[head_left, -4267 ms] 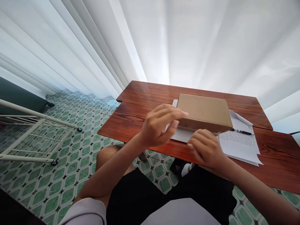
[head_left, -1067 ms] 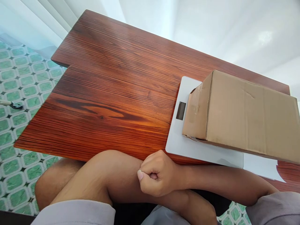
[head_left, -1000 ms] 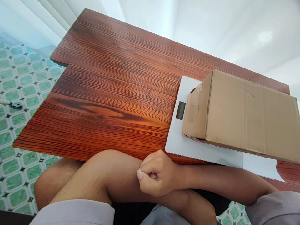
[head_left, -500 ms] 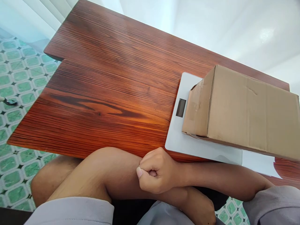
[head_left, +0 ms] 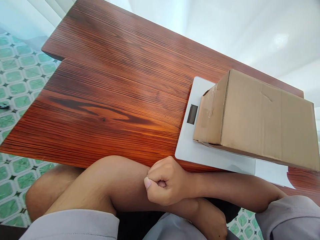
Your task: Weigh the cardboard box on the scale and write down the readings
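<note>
My right hand (head_left: 163, 181) is curled into a fist and rests on my left forearm close to the table's front edge. Nothing shows in the small gap inside its fingers. My left arm crosses beneath the right one, and my left hand (head_left: 212, 221) lies at the bottom of the view with its fingers hidden. Beyond the right forearm, a brown cardboard box (head_left: 252, 116) sits on a white flat scale (head_left: 185, 150) with a dark display (head_left: 192, 114). Neither hand touches the box or the scale.
The reddish-brown wooden table (head_left: 105, 93) has a stepped left edge. White paper (head_left: 275, 173) sticks out by the scale's right corner. My bent knee (head_left: 50, 186) is under the front edge. Green patterned tiles (head_left: 20, 83) cover the floor, and pale curtains (head_left: 212, 26) hang behind.
The view has shifted slightly, so the table, box and scale appear a little further left. My arms keep the same crossed pose, and the right fist stays closed.
</note>
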`<state>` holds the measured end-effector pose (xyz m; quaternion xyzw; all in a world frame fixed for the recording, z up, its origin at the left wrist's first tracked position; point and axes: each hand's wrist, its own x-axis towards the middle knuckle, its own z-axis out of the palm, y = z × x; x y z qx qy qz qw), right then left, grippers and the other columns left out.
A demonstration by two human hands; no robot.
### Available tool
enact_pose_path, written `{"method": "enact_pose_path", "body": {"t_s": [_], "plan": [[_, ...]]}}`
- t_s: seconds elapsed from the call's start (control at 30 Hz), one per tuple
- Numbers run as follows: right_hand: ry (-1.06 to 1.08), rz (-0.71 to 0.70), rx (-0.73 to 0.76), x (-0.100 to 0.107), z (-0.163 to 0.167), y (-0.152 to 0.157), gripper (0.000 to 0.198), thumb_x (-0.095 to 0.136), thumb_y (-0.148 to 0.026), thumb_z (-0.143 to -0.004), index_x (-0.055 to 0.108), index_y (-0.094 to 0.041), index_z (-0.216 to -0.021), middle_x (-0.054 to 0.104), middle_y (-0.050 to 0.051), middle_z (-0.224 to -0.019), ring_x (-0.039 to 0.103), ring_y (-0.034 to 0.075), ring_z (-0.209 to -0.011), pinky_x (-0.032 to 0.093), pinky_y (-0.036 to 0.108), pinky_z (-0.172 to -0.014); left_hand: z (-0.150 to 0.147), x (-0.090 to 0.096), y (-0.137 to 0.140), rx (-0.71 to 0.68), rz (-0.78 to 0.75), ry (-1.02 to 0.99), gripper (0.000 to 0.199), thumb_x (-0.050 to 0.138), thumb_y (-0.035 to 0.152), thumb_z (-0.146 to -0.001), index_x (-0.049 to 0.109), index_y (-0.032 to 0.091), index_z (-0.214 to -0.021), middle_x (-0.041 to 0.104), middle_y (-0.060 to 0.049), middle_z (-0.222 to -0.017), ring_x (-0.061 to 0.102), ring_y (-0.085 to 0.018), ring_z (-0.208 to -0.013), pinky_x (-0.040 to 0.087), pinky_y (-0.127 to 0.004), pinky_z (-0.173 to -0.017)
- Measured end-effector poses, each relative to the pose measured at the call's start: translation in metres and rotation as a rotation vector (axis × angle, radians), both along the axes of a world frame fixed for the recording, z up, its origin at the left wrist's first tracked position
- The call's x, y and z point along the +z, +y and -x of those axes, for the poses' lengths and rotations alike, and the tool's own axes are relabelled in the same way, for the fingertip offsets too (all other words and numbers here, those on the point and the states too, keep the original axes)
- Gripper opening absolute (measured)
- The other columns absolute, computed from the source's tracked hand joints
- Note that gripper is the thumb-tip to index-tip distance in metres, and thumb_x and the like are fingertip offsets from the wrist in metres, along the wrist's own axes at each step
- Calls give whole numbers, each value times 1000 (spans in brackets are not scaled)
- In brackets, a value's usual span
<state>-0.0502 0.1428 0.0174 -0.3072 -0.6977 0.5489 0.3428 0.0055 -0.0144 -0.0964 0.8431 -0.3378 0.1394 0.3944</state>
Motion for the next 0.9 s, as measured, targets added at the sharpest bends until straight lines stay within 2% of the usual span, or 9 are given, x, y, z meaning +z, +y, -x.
{"method": "enact_pose_path", "body": {"t_s": [0.13,0.23,0.43,0.53,0.73,0.9], "plan": [[-89,2,54,-1,0,0,37,38,-27,-83,15,-23,-55,19,-6,-48,19,6,-45,25,22,-47,0,1,-2,49,-39,-57,30,81,23,-65,64,34,-44,66,12,-75,7,-8,-46,4,-23,-51],[-65,1,28,-1,0,-1,37,38,-28,-83,15,-23,-56,18,-6,-48,19,6,-45,25,22,-47,0,4,-1,46,-71,-69,25,81,29,-68,67,38,-48,65,11,-76,-1,-9,-48,2,-24,-52],[-54,3,20,0,0,-1,36,38,-27,-83,15,-23,-56,18,-7,-49,19,7,-46,25,23,-47,7,8,2,66,-119,-80,21,81,26,-66,67,33,-51,45,6,-62,-11,-11,-54,-2,-25,-54],[-74,-14,32,-2,-1,-2,36,39,-27,-83,15,-23,-56,18,-7,-48,19,7,-46,25,23,-47,8,7,0,76,-116,-82,17,80,31,-66,68,33,-54,39,5,-60,-13,-11,-55,-3,-25,-56],[-274,-57,155,-6,-1,-3,43,44,-25,-86,14,-21,-55,21,-7,-49,22,5,-46,28,20,-50,4,7,-2,70,-97,-96,23,82,31,-61,65,35,-45,47,6,-60,-6,-11,-50,-2,-25,-53],[-228,-71,116,-7,-1,-4,41,43,-26,-85,14,-21,-57,20,-6,-49,21,6,-46,28,20,-49,9,18,6,70,-68,-39,32,82,19,-64,63,32,-41,64,9,-71,8,-6,-43,5,-21,-46]]}}
